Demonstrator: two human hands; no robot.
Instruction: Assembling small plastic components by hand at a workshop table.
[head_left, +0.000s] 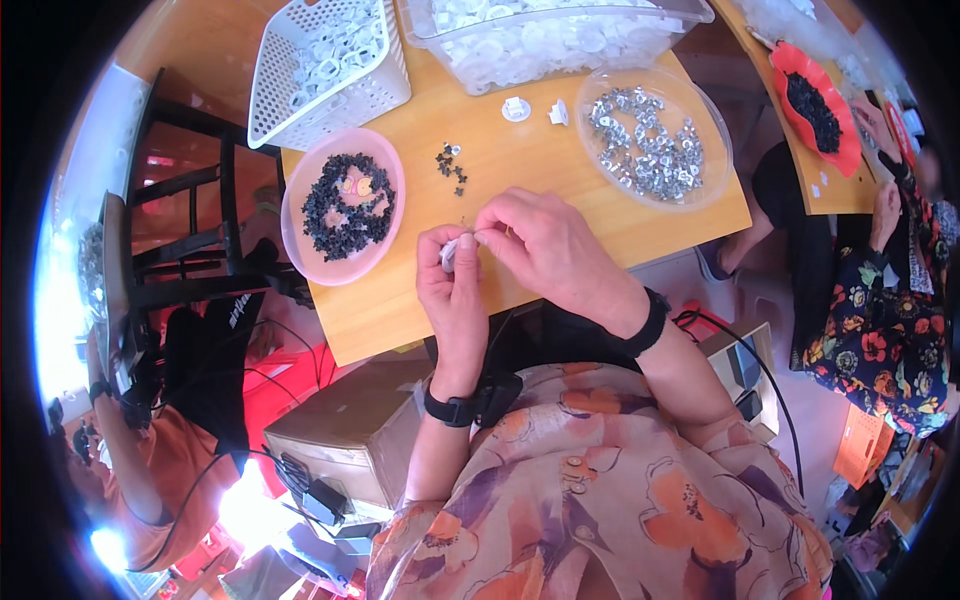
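A: What do the fingers (pixel 470 240) hold?
B: Left hand (pixel 452 290) and right hand (pixel 545 250) pinch one small white plastic part (pixel 449 254) above the counter (pixel 520 170).

A: Progress?
B: Apparently midway: the pink bowl of black pieces (pixel 343 205), the clear dish of metal pieces (pixel 652 135) and the white basket (pixel 330 65) all hold stock.

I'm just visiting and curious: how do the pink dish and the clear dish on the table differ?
The pink dish lies at the person's left and holds small black parts; the clear dish lies at the right and holds shiny silver parts. The black parts heap in a ring, showing the pink dish's middle; the silver ones spread across the clear dish. Both are round, shallow and rest flat on the wooden table.
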